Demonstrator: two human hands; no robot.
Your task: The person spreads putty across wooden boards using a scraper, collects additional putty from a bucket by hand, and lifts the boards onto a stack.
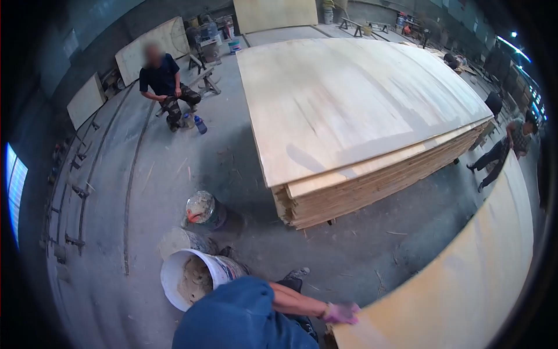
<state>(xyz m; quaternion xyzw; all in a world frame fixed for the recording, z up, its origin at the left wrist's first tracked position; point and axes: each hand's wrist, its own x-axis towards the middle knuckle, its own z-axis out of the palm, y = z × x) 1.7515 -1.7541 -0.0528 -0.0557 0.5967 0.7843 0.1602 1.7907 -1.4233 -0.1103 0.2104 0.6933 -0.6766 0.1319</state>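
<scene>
My left hand (343, 313), in a pink glove, grips the near corner of a plywood sheet (447, 279). Its fingers lie over the sheet's edge and are partly blurred. The bare forearm comes out of a blue sleeve (244, 314) at the bottom. The sheet curves away to the right, where another person (514, 139) has hands at its far end. My right hand is out of sight. Left of my arm, a white bucket (171, 279) holds greyish-brown paste (196, 282).
A large stack of plywood (360, 104) stands ahead, its top sheet streaked grey. Beyond the white bucket is another filled bucket (201, 207) with an orange-red item on it. Another person (160, 78) crouches at the left near a blue bottle (200, 124). Panels (154, 49) lean at the back.
</scene>
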